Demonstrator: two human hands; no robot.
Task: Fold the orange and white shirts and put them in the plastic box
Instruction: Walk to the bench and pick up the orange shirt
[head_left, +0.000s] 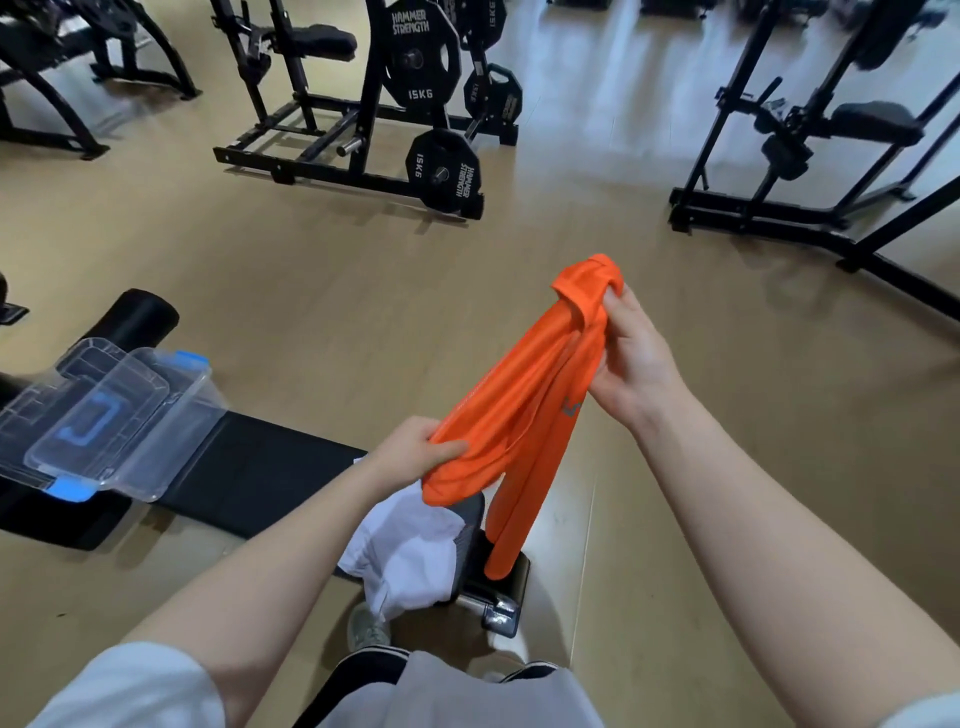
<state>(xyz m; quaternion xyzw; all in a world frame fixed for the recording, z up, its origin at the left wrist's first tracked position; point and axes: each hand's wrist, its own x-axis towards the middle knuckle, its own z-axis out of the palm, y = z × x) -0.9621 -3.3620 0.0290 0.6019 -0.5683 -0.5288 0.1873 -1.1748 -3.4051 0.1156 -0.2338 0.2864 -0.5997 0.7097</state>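
The orange shirt (524, 410) hangs bunched in the air between both hands, above the near end of a black bench (260, 467). My left hand (415, 452) grips its lower edge. My right hand (631, 358) pinches its upper part near the collar. A strip of orange cloth dangles down toward the bench end. The white shirt (410, 551) lies crumpled on the bench end, partly hidden under my left forearm. A clear plastic box (171, 431) with blue latches sits on the bench to the left, its lid (78, 410) resting in it.
Black weight machines with 15 kg plates (421, 67) stand beyond on the wooden floor (363, 312). Another machine frame (779, 208) is at the right. A black roller pad (137, 317) sits at the bench's far end. My shoe (366, 629) is below the bench.
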